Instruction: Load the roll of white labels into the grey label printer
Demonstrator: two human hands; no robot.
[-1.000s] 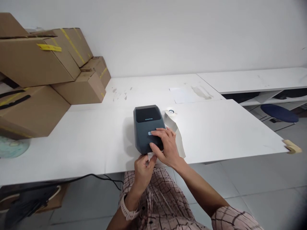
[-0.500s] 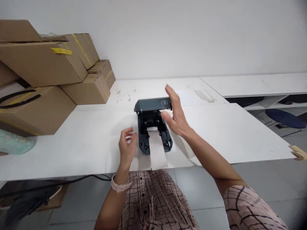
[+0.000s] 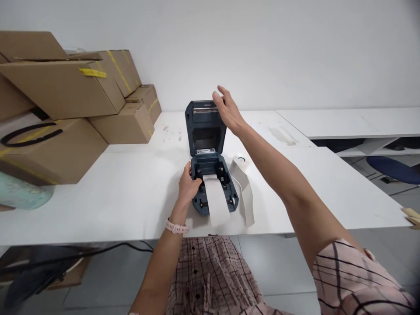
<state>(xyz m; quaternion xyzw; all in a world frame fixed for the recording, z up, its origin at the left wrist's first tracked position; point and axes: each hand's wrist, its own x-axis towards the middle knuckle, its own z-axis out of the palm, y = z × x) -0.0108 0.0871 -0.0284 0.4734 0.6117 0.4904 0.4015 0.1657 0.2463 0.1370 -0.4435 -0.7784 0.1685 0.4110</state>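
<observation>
A dark label printer [image 3: 197,205] sits on the white table with its lid [image 3: 189,124] raised almost upright. A strip of white label paper [image 3: 216,203] runs from inside the base out over its front. My left hand [image 3: 189,183] grips the left wall of the base, thumb over the rim and fingers outside. At the lid's upper right corner, my right hand [image 3: 229,111] holds the edge, its fingertips reaching above the top. Just right of the printer stands a roll of white labels [image 3: 242,162], with a loose strip trailing toward the table's front.
Cardboard boxes [image 3: 65,89] with yellow tape are stacked on the left, one with a black strap [image 3: 31,133]. A pale green wrapped roll [image 3: 22,192] lies in front of them. Right of the table are a low shelf [image 3: 367,131] and a blue seat [image 3: 395,168].
The printer lid has swung up from partly raised to almost upright, my right hand rising with it. My left hand has moved from beside the printer onto its left wall. The label roll has come into sight.
</observation>
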